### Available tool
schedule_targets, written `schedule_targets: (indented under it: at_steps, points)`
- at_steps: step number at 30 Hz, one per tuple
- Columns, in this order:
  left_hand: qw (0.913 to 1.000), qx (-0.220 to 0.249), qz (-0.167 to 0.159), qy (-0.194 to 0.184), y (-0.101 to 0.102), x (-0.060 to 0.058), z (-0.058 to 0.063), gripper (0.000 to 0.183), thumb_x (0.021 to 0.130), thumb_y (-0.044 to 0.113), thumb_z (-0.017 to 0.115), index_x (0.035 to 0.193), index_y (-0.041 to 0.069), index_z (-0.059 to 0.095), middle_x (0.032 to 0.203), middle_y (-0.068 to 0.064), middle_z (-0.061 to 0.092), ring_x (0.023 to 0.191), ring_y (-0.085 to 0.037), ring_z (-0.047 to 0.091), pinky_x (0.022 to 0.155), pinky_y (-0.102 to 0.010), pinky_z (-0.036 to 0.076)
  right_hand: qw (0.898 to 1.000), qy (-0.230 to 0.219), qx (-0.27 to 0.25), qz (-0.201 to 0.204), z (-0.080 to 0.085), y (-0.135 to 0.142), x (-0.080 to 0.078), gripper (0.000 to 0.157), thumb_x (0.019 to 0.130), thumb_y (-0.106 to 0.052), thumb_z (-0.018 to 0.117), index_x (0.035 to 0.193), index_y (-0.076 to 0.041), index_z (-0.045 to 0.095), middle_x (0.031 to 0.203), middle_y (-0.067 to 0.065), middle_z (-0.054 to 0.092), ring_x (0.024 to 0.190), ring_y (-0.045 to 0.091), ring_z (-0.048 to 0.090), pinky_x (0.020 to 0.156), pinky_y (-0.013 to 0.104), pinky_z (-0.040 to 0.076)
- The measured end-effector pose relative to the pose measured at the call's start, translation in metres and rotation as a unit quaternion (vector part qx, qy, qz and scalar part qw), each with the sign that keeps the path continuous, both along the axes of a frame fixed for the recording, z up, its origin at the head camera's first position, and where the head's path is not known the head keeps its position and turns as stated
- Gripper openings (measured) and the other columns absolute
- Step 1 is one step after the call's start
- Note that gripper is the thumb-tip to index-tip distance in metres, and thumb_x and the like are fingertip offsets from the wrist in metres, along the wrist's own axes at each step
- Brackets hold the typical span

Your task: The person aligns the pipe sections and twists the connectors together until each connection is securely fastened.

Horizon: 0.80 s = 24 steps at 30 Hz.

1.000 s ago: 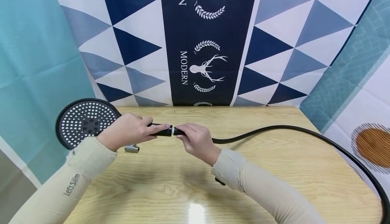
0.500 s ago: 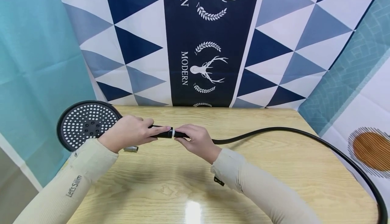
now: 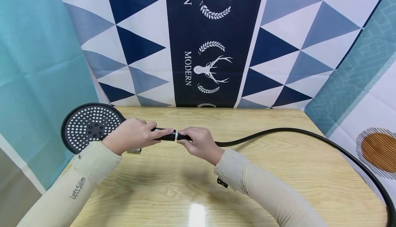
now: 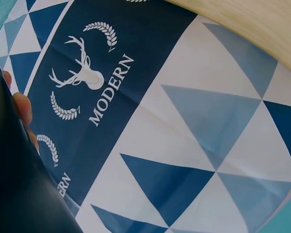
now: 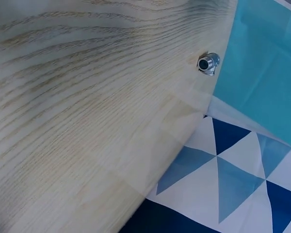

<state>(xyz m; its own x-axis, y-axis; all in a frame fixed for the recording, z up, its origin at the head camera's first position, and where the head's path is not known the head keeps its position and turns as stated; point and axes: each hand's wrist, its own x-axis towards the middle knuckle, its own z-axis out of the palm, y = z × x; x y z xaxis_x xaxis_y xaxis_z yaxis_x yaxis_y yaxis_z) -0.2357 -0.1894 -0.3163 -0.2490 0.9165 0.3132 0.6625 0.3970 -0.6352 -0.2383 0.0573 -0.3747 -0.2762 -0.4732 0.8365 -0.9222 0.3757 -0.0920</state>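
Observation:
My left hand (image 3: 134,136) grips the handle of a black shower head (image 3: 94,125), whose round face with pale nozzles sticks out to the left. Its index finger lies straight along the handle toward the lower end. My right hand (image 3: 199,143) pinches the end of a black shower hose (image 3: 284,129) right at the handle's end, where a white ring (image 3: 176,135) shows between the two. In the left wrist view, fingertips (image 4: 23,109) peek out past a large dark surface at the left edge. The right hand is out of its own wrist view.
A small chrome fitting (image 5: 208,63) lies on the wooden table (image 3: 167,192) near its left edge, partly behind the left wrist in the head view. The hose arcs over the table's right side. Patterned cloth (image 3: 213,48) hangs behind the table.
The shower head and both hands have shifted very slightly right in the head view, and the left forearm covers more of the chrome fitting. Both hands keep their hold.

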Motion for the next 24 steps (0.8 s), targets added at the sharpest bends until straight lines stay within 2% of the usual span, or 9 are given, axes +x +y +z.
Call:
schedule_targets:
  at_steps: [5, 9, 16, 24]
  points:
    - [0.9999, 0.012, -0.006, 0.0, 0.003, 0.0, -0.001, 0.048, 0.079, 0.034, 0.077, 0.126, 0.027, 0.064, 0.068, -0.002, 0.046, 0.041, -0.009, 0.026, 0.036, -0.025, 0.034, 1.0, -0.017, 0.006, -0.002, -0.002, 0.008, -0.002, 0.03, 0.07, -0.008, 0.085, 0.096, 0.0, 0.072, 0.083, 0.007, 0.072, 0.07, 0.012, 0.067, 0.063, 0.019, 0.052]
    - [0.9999, 0.011, -0.006, 0.0, 0.005, 0.001, 0.0, 0.047, 0.08, 0.034, 0.076, 0.125, 0.027, 0.064, 0.068, -0.002, 0.046, 0.041, -0.01, 0.027, 0.036, -0.025, 0.034, 1.0, -0.015, -0.009, 0.018, -0.007, 0.015, -0.005, 0.032, 0.067, -0.005, 0.086, 0.096, 0.0, 0.072, 0.084, 0.008, 0.072, 0.071, 0.013, 0.068, 0.061, 0.019, 0.051]
    - [0.9997, 0.004, 0.005, -0.022, 0.004, 0.004, 0.002, 0.046, 0.082, 0.035, 0.075, 0.126, 0.028, 0.064, 0.068, -0.002, 0.046, 0.041, -0.01, 0.029, 0.036, -0.025, 0.034, 0.998, -0.008, -0.031, 0.052, -0.01, 0.013, -0.006, 0.027, 0.067, 0.001, 0.084, 0.092, 0.004, 0.073, 0.084, 0.012, 0.072, 0.076, 0.018, 0.07, 0.07, 0.021, 0.054]
    - [0.9994, 0.016, -0.023, -0.02, 0.001, 0.006, 0.003, 0.05, 0.077, 0.033, 0.079, 0.124, 0.025, 0.065, 0.067, -0.002, 0.046, 0.041, -0.009, 0.029, 0.035, -0.025, 0.033, 0.998, 0.02, -0.03, 0.046, -0.008, 0.01, -0.002, 0.03, 0.064, 0.001, 0.086, 0.09, 0.006, 0.072, 0.079, 0.013, 0.072, 0.066, 0.015, 0.069, 0.06, 0.017, 0.052]
